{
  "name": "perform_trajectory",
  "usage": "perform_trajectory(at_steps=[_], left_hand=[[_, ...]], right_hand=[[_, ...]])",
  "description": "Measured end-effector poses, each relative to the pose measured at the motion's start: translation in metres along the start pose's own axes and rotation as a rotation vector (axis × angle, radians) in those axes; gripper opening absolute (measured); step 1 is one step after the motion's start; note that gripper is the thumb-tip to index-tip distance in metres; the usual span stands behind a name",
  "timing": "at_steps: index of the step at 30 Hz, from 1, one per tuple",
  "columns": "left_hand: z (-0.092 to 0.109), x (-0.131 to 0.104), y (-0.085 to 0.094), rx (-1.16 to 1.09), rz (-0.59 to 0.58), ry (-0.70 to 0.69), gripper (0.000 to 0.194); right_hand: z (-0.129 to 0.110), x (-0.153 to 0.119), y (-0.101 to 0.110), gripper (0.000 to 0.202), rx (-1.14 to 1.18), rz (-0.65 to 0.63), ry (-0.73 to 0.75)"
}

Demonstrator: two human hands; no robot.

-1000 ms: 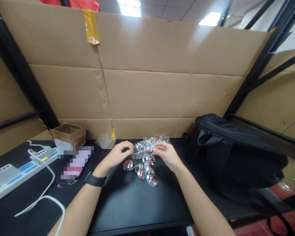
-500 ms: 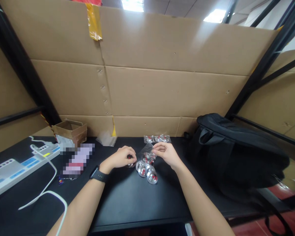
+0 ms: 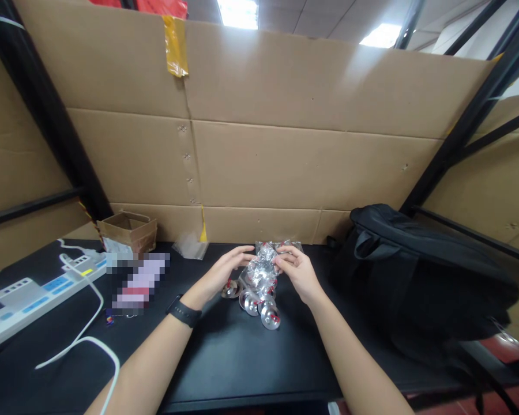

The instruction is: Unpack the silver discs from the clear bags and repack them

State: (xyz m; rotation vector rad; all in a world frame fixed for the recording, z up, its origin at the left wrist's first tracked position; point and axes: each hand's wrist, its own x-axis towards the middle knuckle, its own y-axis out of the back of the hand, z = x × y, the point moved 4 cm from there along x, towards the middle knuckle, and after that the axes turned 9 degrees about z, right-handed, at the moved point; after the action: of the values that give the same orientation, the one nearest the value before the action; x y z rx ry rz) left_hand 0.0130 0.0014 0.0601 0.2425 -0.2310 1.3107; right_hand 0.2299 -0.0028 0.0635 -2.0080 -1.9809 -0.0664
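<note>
A crinkled clear plastic bag (image 3: 262, 273) with shiny contents hangs over the middle of the black table. My right hand (image 3: 294, 270) pinches its right edge. At its left side is my left hand (image 3: 228, 268), fingers apart and stretched toward the bag; whether the fingertips touch it is unclear. Several silver discs with red marks (image 3: 270, 315) lie just below the bag. Another disc with red on it (image 3: 230, 289) rests under my left hand. Behind the hands, bagged discs (image 3: 290, 244) lie near the cardboard wall, partly hidden.
A black bag (image 3: 415, 276) fills the right side. Toward the left are a white power strip (image 3: 38, 308) with a cable, a small cardboard box (image 3: 132, 230), a blurred pinkish item (image 3: 140, 282) and a flat clear bag (image 3: 191, 246). Cardboard (image 3: 263, 173) stands behind.
My left hand has left the disc at the left and moved up and right, its fingers now spread beside the bag. The plastic bag looks fuller and shinier between the hands.
</note>
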Motion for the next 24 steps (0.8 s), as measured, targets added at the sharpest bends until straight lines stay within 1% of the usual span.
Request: perform_trajectory(at_steps=[2,4,7,9,11,13,15,16,19,21,22,24], left_hand=[[0.001,-0.001,-0.005,-0.082,-0.001,0.073,0.046],[0.000,-0.004,-0.009,-0.058,0.001,0.112,0.043],[-0.004,-0.008,-0.014,-0.026,0.005,0.102,0.056],[-0.005,-0.009,-0.016,-0.042,0.051,0.060,0.058],[-0.007,-0.008,-0.015,-0.060,0.130,0.016,0.052],[-0.006,-0.006,-0.012,-0.034,0.180,-0.026,0.036],[-0.004,-0.004,-0.009,0.049,0.165,-0.064,0.019],[-0.003,-0.003,-0.008,0.102,0.151,-0.082,0.015],[0.004,-0.003,0.000,0.235,0.152,-0.153,0.022],[0.012,-0.004,0.004,0.319,0.159,-0.253,0.027],[0.015,-0.006,0.004,0.361,0.156,-0.311,0.029],[0.020,-0.008,0.005,0.443,0.155,-0.408,0.027]], right_hand=[[0.003,-0.001,-0.003,0.036,-0.014,-0.028,-0.006],[0.005,-0.002,-0.005,0.038,-0.028,-0.036,-0.007],[0.006,-0.003,-0.006,0.043,-0.030,0.000,0.013],[0.008,-0.005,-0.008,0.055,-0.027,-0.017,-0.012],[0.013,-0.008,-0.012,0.070,-0.033,-0.076,-0.064],[0.017,-0.010,-0.015,0.074,-0.040,-0.111,-0.089],[0.019,-0.011,-0.016,0.066,-0.030,-0.103,-0.079],[0.020,-0.010,-0.016,0.060,-0.020,-0.093,-0.069],[0.018,-0.007,-0.013,0.038,-0.010,-0.092,-0.013],[0.015,-0.005,-0.011,0.023,-0.050,-0.115,0.036],[0.013,-0.004,-0.010,0.019,-0.080,-0.129,0.056],[0.011,-0.004,-0.010,0.019,-0.141,-0.157,0.072]])
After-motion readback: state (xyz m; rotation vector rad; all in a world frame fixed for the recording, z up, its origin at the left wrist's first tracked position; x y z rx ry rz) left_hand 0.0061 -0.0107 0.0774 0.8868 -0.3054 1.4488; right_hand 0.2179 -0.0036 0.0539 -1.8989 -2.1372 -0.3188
